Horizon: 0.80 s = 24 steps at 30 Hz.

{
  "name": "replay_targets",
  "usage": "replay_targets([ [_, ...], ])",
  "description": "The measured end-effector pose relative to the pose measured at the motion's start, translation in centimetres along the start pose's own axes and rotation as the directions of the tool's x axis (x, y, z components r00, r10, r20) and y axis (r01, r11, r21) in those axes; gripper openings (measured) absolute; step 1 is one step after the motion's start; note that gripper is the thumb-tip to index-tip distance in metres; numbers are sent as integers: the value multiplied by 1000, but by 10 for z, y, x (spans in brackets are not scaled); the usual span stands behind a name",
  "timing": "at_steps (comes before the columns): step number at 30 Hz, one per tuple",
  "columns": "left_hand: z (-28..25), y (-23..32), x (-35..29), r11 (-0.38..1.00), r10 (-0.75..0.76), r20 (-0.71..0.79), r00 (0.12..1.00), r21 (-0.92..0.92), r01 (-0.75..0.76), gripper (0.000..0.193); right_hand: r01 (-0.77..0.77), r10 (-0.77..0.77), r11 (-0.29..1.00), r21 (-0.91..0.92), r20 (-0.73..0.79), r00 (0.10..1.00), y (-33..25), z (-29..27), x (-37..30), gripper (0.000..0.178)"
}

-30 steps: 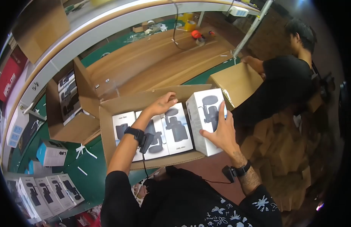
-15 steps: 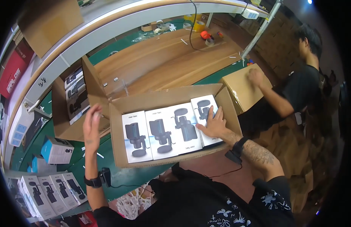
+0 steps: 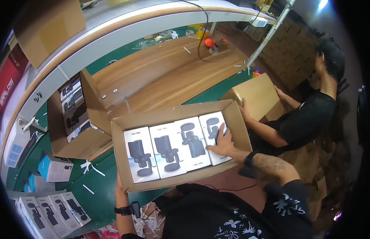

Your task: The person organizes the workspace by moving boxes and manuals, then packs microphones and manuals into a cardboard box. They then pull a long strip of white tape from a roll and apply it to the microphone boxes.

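Note:
A cardboard carton (image 3: 181, 182) with its top open stands tilted in front of me. Inside it, several white boxes with microphone pictures stand in a row. My right hand (image 3: 222, 144) lies with spread fingers on the rightmost white box (image 3: 212, 124), thumb toward the neighbouring box. At the carton's lower left corner is my left hand (image 3: 120, 190), against the outside of the wall. The carton hides its fingers.
Another carton (image 3: 75, 147) with similar boxes stands at left. Several microphone boxes (image 3: 49, 215) line the lower left. A person (image 3: 312, 115) at right handles a closed carton (image 3: 254, 95). Behind is a wooden board (image 3: 153, 71) with tape rolls; a shelf (image 3: 125, 30) spans above.
My left hand has come down from beside the carton to its lower left corner. The carton has shifted slightly left and nearer. The other person now has both hands on their tilted carton.

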<state>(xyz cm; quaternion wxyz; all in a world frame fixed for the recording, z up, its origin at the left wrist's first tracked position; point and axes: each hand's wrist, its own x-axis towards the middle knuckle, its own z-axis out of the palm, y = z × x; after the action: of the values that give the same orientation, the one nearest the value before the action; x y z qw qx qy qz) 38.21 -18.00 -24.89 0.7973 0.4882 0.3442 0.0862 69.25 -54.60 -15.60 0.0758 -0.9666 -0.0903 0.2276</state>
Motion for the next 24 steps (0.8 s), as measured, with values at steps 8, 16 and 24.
replay_targets([
  [8, -41, -48, -4, 999, -18, -93, 996, 35, 21, 57, 279, -331, 934, -224, -250, 910, -42, -118, -53, 86],
  [16, 88, -45, 39, 960, 90, 190, 978, 245, -136, 64, 283, -259, 959, -27, -492, 831, 104, -82, 5, 17],
  [24, 117, -30, 57, 868, 54, 528, 848, 395, -301, 74, 383, -350, 899, -212, -873, 339, 33, -73, 70, 33],
])
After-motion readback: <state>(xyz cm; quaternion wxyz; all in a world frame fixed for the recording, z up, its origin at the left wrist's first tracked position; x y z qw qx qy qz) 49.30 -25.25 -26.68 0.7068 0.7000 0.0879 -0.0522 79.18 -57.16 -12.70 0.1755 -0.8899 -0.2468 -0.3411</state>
